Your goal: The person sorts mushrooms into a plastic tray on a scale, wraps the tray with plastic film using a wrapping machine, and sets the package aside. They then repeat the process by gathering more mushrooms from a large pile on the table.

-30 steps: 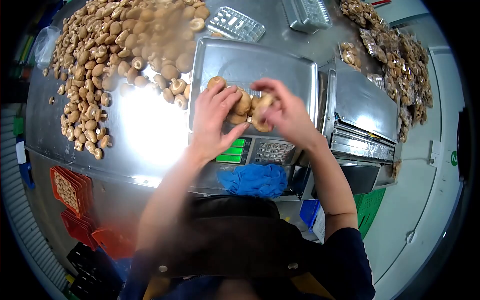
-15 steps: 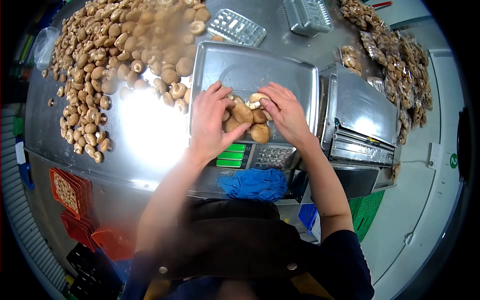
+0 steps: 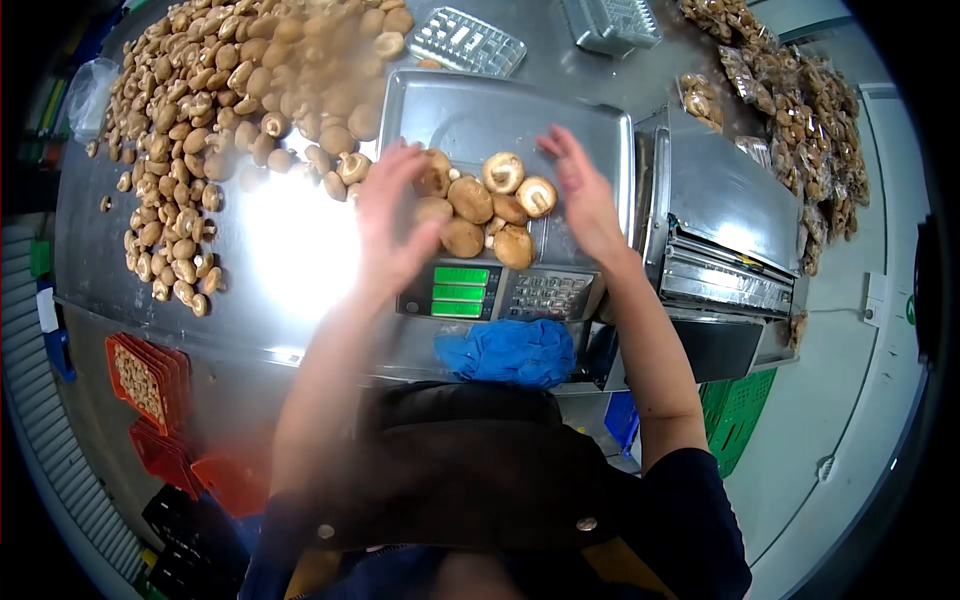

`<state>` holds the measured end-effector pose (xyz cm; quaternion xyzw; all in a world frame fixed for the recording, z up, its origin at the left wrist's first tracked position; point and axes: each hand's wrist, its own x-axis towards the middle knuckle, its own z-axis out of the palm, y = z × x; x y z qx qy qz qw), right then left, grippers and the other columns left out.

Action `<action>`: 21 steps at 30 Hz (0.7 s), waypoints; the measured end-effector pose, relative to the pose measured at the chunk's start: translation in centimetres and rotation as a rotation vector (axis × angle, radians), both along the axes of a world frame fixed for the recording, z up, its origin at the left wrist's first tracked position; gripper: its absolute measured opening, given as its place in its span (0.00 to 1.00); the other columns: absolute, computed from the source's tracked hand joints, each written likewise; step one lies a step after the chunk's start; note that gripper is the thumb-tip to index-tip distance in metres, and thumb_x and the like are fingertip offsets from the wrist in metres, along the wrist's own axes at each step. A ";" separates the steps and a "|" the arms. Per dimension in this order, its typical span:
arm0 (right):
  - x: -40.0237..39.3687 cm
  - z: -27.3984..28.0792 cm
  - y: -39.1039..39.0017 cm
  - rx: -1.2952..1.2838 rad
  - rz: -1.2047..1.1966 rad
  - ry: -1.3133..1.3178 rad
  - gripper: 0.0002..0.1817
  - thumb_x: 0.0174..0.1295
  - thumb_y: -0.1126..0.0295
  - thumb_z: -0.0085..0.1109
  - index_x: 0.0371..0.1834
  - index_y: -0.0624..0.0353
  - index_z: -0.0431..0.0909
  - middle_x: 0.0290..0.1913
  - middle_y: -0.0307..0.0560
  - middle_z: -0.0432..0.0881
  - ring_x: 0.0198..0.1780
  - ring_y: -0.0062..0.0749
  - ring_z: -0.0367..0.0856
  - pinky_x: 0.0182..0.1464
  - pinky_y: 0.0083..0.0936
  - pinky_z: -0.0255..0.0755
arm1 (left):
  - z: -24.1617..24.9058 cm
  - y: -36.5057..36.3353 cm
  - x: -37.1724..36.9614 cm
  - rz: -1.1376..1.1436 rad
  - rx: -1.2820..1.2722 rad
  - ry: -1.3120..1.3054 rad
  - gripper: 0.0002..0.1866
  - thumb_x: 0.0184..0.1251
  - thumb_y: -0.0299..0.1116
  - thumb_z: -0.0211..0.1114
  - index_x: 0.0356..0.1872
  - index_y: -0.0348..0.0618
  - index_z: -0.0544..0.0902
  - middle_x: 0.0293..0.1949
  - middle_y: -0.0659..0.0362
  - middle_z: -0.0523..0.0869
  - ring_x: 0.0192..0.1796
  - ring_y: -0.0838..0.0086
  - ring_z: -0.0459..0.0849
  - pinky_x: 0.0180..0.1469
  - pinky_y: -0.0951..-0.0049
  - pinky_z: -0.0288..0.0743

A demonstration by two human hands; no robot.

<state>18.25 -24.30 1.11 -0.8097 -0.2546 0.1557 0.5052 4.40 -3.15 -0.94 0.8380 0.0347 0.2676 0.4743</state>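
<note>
Several brown shiitake mushrooms sit in a loose cluster on the metal pan of a weighing scale, two with their pale undersides up. To the left of the cluster is my left hand, blurred, with thumb and fingers apart and the thumb close to the nearest cap. My right hand is open at the right of the cluster, its fingers raised and holding nothing. Below the pan, the scale's green display is lit beside a keypad.
A big heap of loose shiitake covers the table's left side. Clear plastic trays stand at the back. A metal wrapping machine adjoins the scale, with bagged mushrooms beyond. Blue crumpled plastic lies in front; red baskets stand lower left.
Both hands have parted from the mushrooms, the left moving left and the right moving right. The mushroom in the right fingers has been let go and lies with the others.
</note>
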 end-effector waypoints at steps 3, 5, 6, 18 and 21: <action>0.2 -0.5 -2.1 0.114 -0.063 0.043 0.29 0.74 0.52 0.40 0.68 0.62 0.62 0.62 0.57 0.74 0.63 0.43 0.73 0.65 0.31 0.63 | 1.1 2.1 -1.6 0.118 -0.415 0.089 0.25 0.69 0.42 0.52 0.62 0.38 0.74 0.63 0.52 0.76 0.68 0.62 0.70 0.70 0.60 0.59; -0.1 -0.9 -2.1 0.168 -0.102 0.066 0.29 0.73 0.51 0.43 0.68 0.62 0.63 0.62 0.57 0.73 0.63 0.43 0.74 0.65 0.31 0.63 | 1.4 3.5 -1.8 0.130 -0.435 0.065 0.26 0.70 0.45 0.50 0.62 0.38 0.73 0.62 0.52 0.76 0.67 0.62 0.70 0.70 0.60 0.59; -0.3 -0.8 -2.0 0.194 -0.122 0.080 0.30 0.72 0.51 0.45 0.67 0.63 0.63 0.63 0.57 0.72 0.62 0.43 0.74 0.66 0.31 0.63 | 1.6 3.5 -1.7 0.103 -0.409 0.064 0.26 0.70 0.46 0.50 0.63 0.39 0.73 0.62 0.52 0.76 0.67 0.62 0.70 0.70 0.60 0.59; -4.7 -1.0 1.9 -0.218 0.075 -0.625 0.40 0.56 0.45 0.63 0.67 0.59 0.64 0.68 0.60 0.62 0.69 0.58 0.61 0.71 0.49 0.49 | 0.3 -0.8 1.1 -0.071 0.281 0.062 0.27 0.58 0.45 0.67 0.59 0.50 0.77 0.65 0.50 0.72 0.70 0.49 0.63 0.69 0.51 0.57; -4.3 -3.0 2.9 -0.200 0.081 -0.674 0.32 0.60 0.51 0.60 0.63 0.59 0.69 0.64 0.57 0.69 0.65 0.53 0.66 0.70 0.48 0.51 | -1.9 -1.0 2.0 -0.045 0.355 0.047 0.23 0.59 0.42 0.67 0.55 0.47 0.80 0.62 0.50 0.75 0.68 0.50 0.66 0.68 0.53 0.59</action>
